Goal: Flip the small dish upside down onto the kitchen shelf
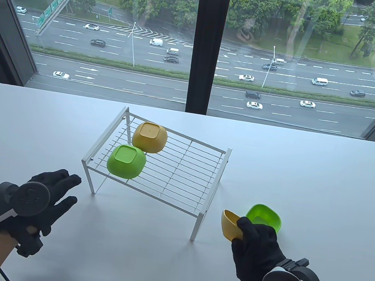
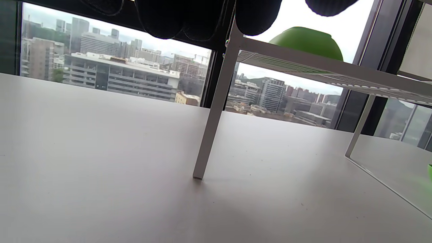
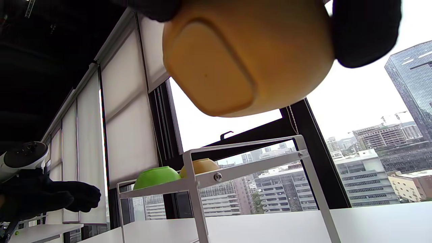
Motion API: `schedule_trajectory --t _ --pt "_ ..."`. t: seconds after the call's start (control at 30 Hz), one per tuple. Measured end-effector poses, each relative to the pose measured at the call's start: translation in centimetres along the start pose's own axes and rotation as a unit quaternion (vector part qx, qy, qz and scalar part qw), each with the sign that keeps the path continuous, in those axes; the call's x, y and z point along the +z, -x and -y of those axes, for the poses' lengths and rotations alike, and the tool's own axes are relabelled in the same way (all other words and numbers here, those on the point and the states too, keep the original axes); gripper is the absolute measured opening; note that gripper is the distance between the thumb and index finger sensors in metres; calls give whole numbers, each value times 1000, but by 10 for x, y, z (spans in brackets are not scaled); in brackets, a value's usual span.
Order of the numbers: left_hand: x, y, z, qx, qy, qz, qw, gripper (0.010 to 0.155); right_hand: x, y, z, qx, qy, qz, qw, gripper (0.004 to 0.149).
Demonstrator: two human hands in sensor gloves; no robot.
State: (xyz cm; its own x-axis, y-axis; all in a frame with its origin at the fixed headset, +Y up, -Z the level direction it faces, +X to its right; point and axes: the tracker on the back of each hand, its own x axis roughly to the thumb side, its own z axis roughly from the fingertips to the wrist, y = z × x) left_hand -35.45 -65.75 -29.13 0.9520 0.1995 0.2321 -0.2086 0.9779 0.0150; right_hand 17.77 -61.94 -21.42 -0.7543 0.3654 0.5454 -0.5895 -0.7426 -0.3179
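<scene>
My right hand [image 1: 247, 232] grips a small yellow dish [image 1: 229, 224] by its rim and holds it tilted, above the table to the right of the white wire shelf [image 1: 179, 195]. The right wrist view shows the dish's underside [image 3: 236, 64] between my fingers [image 3: 366, 32]. A yellow dish [image 1: 150, 137] and a green dish [image 1: 126, 161] lie upside down on the shelf's left half. Another green dish [image 1: 265, 217] stands upright on the table beside my right hand. My left hand [image 1: 60, 188] is open and empty, left of the shelf's front left leg [image 2: 211, 125].
The white table [image 1: 324, 189] runs to a big window at the back. The shelf's right half [image 1: 186, 172] holds nothing. My left hand also shows in the right wrist view [image 3: 60, 199], low beside the shelf.
</scene>
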Motion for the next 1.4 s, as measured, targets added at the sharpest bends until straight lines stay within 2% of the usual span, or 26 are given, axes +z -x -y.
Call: schedule_trajectory --t 0.27,0.43,0.7,0.8,0.9,1.2,1.4 --pt "6 1 -3 8 0 1 1000 66 -34 -22 4 -2 2 5 1000 71" --pt "6 0 -3 8 0 6 1000 66 -49 -31 -8 -11 -2 0 1000 76" --pt "6 -1 -2 9 11 8 1000 66 -75 -43 -31 -9 -37 -2 999 78" --pt "6 0 -2 15 12 5 1000 66 -86 -48 -36 12 -19 -4 1000 79" --pt "7 0 -2 16 12 1 1000 66 -96 -53 -41 17 -33 0 999 81" --pt "6 -2 2 13 21 5 1000 66 -106 -51 -47 -6 -31 -31 999 79" --pt "6 -4 4 21 26 16 999 66 -113 -58 -68 -39 -91 -68 993 77"
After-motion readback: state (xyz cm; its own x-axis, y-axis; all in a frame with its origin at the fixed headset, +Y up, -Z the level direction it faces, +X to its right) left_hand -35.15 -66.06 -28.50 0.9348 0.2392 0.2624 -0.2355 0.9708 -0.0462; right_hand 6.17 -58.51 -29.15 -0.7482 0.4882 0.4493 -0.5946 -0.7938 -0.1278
